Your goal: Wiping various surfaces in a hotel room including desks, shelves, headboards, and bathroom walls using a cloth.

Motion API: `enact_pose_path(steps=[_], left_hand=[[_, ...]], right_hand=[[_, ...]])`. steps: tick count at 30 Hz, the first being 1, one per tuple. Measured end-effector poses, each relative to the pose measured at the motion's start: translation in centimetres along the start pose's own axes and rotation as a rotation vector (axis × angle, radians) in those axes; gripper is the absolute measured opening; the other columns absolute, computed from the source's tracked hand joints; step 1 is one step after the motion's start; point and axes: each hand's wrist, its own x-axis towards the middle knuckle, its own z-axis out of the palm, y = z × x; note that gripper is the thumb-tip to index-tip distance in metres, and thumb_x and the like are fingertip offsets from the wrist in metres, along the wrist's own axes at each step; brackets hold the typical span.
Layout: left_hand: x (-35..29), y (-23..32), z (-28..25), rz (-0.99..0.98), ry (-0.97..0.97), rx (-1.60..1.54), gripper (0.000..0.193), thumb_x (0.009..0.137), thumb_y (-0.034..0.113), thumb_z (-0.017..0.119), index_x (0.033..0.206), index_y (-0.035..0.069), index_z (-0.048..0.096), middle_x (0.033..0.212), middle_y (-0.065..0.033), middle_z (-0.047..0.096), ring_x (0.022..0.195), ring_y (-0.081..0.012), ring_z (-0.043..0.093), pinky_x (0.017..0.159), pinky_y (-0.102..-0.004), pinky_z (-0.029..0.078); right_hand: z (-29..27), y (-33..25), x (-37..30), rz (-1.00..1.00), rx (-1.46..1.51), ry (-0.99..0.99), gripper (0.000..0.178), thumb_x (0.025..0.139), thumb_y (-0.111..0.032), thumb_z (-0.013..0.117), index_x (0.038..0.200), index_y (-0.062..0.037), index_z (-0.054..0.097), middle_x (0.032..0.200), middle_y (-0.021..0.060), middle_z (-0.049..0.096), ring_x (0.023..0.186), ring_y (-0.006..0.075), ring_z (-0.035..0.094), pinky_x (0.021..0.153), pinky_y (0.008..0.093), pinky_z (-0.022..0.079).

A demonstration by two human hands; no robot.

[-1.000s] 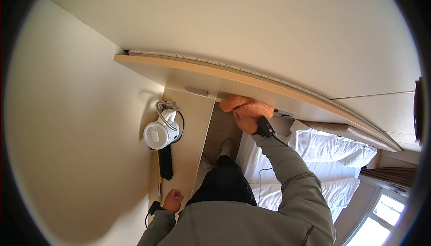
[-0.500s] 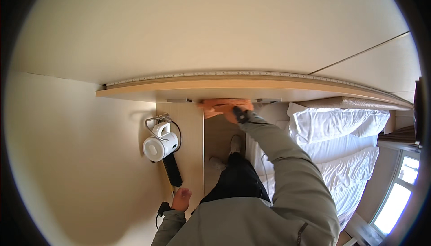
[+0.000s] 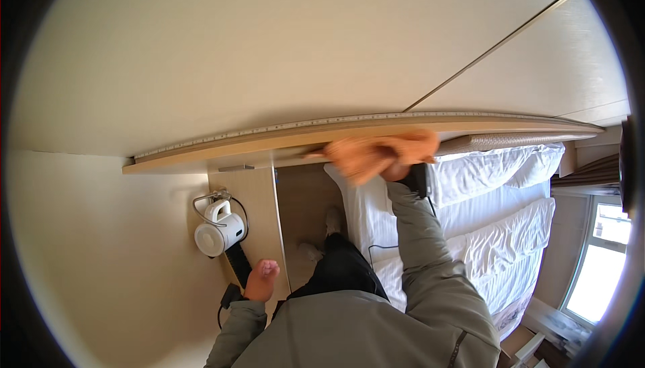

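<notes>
Bunched in my right hand (image 3: 396,170) is an orange cloth (image 3: 376,153), blurred by motion, against the front of a long wooden ledge (image 3: 289,134). The cloth hides most of the fingers. My left hand (image 3: 262,279) hangs low at the left with its fingers curled in and nothing visible in them. Close to it, a black-bristled brush (image 3: 237,264) rests below a white electric kettle (image 3: 220,232), its lower end hidden by the hand. A black device is strapped at each wrist.
Pale panels (image 3: 235,46) rise behind the ledge, with a strip of small marks along its edge. A wood-toned cabinet top (image 3: 252,203) lies beside the kettle. At right is a bed with white bedding (image 3: 484,213), and past it a bright window (image 3: 594,274).
My right hand has moved to the right with the orange cloth and lifted it nearer the ledge's front edge. My left hand has come up slightly. The view has shifted right.
</notes>
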Motion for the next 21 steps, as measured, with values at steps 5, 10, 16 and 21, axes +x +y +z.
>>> enact_pose_path(steps=[5, 10, 16, 21], left_hand=[[-1.4, -0.2, -0.6, -0.005, -0.016, 0.001, 0.02, 0.097, 0.019, 0.065, 0.108, 0.002, 0.062, 0.1, -0.0083, 0.069, 0.093, -0.0189, 0.066, 0.084, -0.033, 0.052], [-3.2, -1.3, -1.0, -0.054, 0.019, 0.013, 0.016, 0.097, 0.016, 0.065, 0.108, 0.004, 0.061, 0.097, -0.0056, 0.067, 0.092, -0.0155, 0.065, 0.083, -0.0319, 0.052], [-4.9, -3.9, -1.4, -0.146, 0.029, 0.033, 0.018, 0.098, 0.015, 0.066, 0.11, 0.004, 0.06, 0.098, -0.007, 0.067, 0.093, -0.0159, 0.065, 0.084, -0.0314, 0.052], [-5.3, -6.2, -1.7, -0.132, 0.021, 0.038, 0.018, 0.099, 0.016, 0.065, 0.111, 0.004, 0.06, 0.102, -0.0073, 0.067, 0.096, -0.0167, 0.065, 0.087, -0.0325, 0.052]], right_hand=[[2.2, 5.3, -2.2, 0.346, -0.103, 0.209, 0.033, 0.084, -0.033, 0.067, 0.11, -0.013, 0.072, 0.105, 0.0117, 0.071, 0.096, 0.0347, 0.069, 0.075, 0.0535, 0.055], [4.8, 9.1, -4.5, 0.594, -0.204, 0.272, 0.035, 0.084, -0.036, 0.067, 0.11, -0.0131, 0.072, 0.106, 0.0119, 0.072, 0.096, 0.0354, 0.069, 0.075, 0.055, 0.055], [10.1, 10.0, -8.6, 0.623, -0.304, 0.036, 0.038, 0.083, -0.038, 0.068, 0.111, -0.0132, 0.073, 0.106, 0.0121, 0.072, 0.096, 0.0362, 0.069, 0.074, 0.0568, 0.055], [16.4, 8.1, -11.2, 0.51, -0.34, -0.268, 0.04, 0.082, -0.04, 0.069, 0.111, -0.0133, 0.073, 0.107, 0.0123, 0.072, 0.097, 0.0369, 0.069, 0.073, 0.0583, 0.055]])
